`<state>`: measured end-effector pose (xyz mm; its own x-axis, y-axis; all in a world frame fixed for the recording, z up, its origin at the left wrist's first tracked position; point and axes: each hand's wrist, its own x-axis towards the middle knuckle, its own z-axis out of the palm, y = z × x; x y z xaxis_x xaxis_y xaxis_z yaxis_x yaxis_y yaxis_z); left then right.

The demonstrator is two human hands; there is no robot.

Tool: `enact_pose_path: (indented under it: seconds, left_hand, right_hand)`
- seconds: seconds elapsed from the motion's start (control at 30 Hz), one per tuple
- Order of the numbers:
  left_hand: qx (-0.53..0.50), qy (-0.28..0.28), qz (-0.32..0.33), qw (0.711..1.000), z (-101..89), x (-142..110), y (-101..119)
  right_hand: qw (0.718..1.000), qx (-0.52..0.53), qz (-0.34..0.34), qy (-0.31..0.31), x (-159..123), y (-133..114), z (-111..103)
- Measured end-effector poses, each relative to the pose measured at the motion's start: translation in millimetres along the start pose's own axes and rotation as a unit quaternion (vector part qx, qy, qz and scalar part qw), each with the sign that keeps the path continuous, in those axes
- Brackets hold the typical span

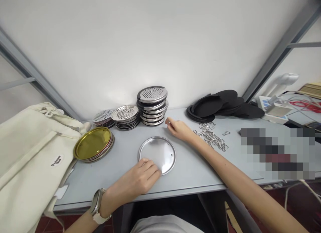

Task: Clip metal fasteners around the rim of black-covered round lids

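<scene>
A round silver metal lid (157, 152) with a raised rim and a small hole lies flat in front of me. Bent over its lower left edge, the fingers of my left hand (144, 176) grip the rim; the thumb is hidden. My right hand (179, 128) hovers just right of a tall stack of metal grater discs (152, 106), its fingers loosely bent and apart with nothing visible in them. Black plastic rings sit between some discs of that stack. To its left stand a lower stack of grater discs (125, 116) and another stack of perforated discs (103, 117).
Gold and other coloured lids (93, 144) are piled at the left, beside a cream bag (35, 152). Several small metal clips (213, 136) lie scattered right of my right hand. Behind them are black round plastic pieces (213, 106). A power strip (272, 109) stands at the far right.
</scene>
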<state>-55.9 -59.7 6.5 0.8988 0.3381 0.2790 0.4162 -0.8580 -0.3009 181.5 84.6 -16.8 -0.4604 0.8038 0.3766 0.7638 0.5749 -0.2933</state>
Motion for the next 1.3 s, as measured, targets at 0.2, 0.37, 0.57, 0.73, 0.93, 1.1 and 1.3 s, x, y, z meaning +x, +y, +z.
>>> enact_pose_path:
  seconds: [0.2,0.37,0.57,0.73,0.93,1.1,1.3]
  left_hand:
    - [-0.042,-0.012,-0.108,0.993,-18.6,-20,-48]
    - [0.056,0.007,-0.343,0.938,-42.7,-64,-169]
    - [-0.033,-0.128,-0.432,0.892,-35.3,-101,-271]
    - [-0.088,-0.16,-0.435,0.882,-20.3,-102,-281]
    - [-0.078,-0.176,-0.422,0.886,-21.1,-100,-280]
    - [-0.066,-0.178,-0.429,0.883,-23.0,-98,-277]
    - [-0.038,-0.167,-0.46,0.871,-24.9,-97,-273]
  right_hand:
    - [1.0,-0.001,0.003,-0.009,1,0,-1]
    - [1.0,0.005,0.004,-0.011,1,-3,-2]
    - [1.0,0.007,0.002,-0.015,1,-5,-3]
    - [1.0,-0.003,0.011,-0.02,1,1,-5]
    - [0.999,-0.026,0.038,-0.018,0,-7,-15]
    - [0.974,-0.122,0.173,0.08,-47,3,-56]
    - [0.811,-0.317,0.491,0.024,-174,102,-118]
